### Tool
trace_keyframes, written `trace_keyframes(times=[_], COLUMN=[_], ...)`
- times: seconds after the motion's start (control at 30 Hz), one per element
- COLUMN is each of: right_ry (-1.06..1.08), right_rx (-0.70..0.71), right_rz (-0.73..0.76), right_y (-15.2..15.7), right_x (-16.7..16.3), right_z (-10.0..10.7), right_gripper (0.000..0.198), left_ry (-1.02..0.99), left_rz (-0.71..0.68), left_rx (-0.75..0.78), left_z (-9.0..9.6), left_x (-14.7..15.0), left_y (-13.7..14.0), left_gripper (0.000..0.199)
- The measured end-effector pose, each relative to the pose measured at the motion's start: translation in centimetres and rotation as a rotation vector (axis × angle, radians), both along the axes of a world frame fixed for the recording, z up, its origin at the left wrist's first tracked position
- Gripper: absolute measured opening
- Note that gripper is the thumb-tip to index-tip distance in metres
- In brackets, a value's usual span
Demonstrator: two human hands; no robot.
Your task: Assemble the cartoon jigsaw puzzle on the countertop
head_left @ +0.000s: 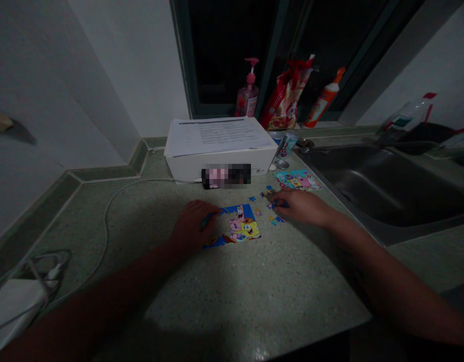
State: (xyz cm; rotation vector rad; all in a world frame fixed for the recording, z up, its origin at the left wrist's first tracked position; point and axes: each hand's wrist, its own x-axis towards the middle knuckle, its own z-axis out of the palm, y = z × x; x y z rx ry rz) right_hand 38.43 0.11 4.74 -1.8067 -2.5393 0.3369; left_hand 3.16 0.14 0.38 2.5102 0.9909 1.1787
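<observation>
A partly assembled jigsaw puzzle (pixel 249 229) with cartoon figures and a blue border lies flat on the counter, with a gap in its left middle. My left hand (pixel 194 223) rests at the puzzle's left edge, thumb and fingers apart; a bit of blue shows between them. Over on the right, my right hand (pixel 298 203) has its fingers curled down among several loose puzzle pieces (pixel 258 212), pinching what looks like a dark blue piece (pixel 280 202). Its fingertips are partly hidden. Behind this hand lies a colourful cartoon picture card (pixel 298 179).
Behind the puzzle stands a white box (pixel 220 141) with papers on top. A phone (pixel 226 177), partly blurred, leans against it, its white cable (pixel 105 226) running left. A tipped can (pixel 288 145) is beside the box. A metal sink (pixel 390 186) lies right; bottles and a red bag (pixel 287 95) stand behind.
</observation>
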Motion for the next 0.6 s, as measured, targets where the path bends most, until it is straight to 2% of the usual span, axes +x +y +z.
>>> trace_keyframes(times=[0.6], right_ry=[0.035], right_rx=[0.021], right_rz=[0.054], right_y=[0.07], right_x=[-0.77], right_z=[-0.36], right_gripper=[0.022], left_ry=[-0.007], left_rz=[-0.009], left_rx=[0.017], left_z=[-0.01], left_x=[0.05], left_y=[0.01], left_gripper=[0.018])
